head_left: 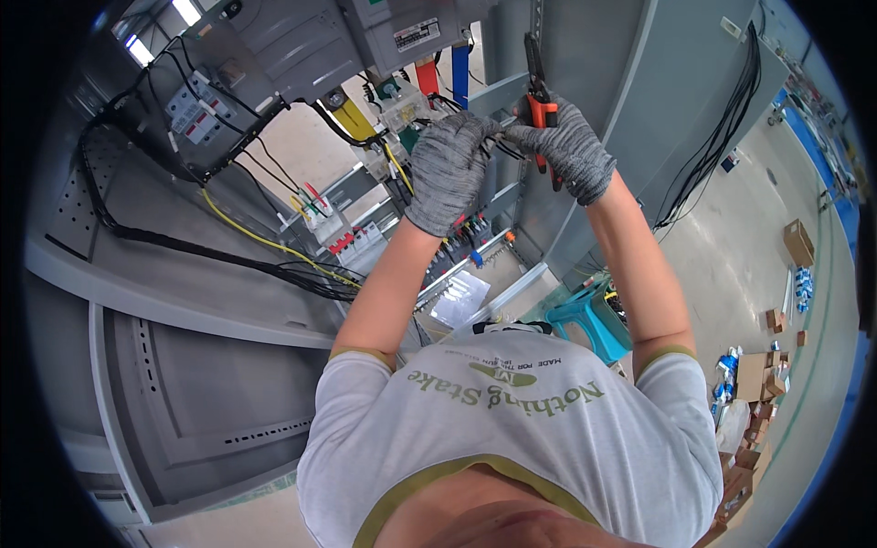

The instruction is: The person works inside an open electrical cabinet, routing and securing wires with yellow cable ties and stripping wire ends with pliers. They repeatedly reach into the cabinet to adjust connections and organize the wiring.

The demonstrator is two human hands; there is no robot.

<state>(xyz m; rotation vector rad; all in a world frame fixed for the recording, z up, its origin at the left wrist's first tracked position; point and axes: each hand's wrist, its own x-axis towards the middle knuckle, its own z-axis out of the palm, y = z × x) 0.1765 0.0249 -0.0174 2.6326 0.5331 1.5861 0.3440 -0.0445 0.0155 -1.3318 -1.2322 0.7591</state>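
Both my hands wear grey knit gloves and are raised inside an open electrical cabinet. My left hand (446,173) is closed, its fingertips pinching thin black wires (504,148) that run between the two hands. In my right hand (575,155) is a pair of pliers (543,114) with orange-red and black handles, its dark jaws pointing up and away from me. The thumb and forefinger of that hand reach to the same wires and meet my left fingertips. The wire ends are too small to make out. Beside my left hand sits a clear-covered component (402,111) with wires attached.
Yellow (351,119), red (427,77) and blue (459,73) busbars stand behind. A black wire bundle (174,242) crosses the left side. More black wires (726,128) hang on the grey door at right. A turquoise stool (585,320) stands below; cardboard boxes (754,384) lie on the floor.
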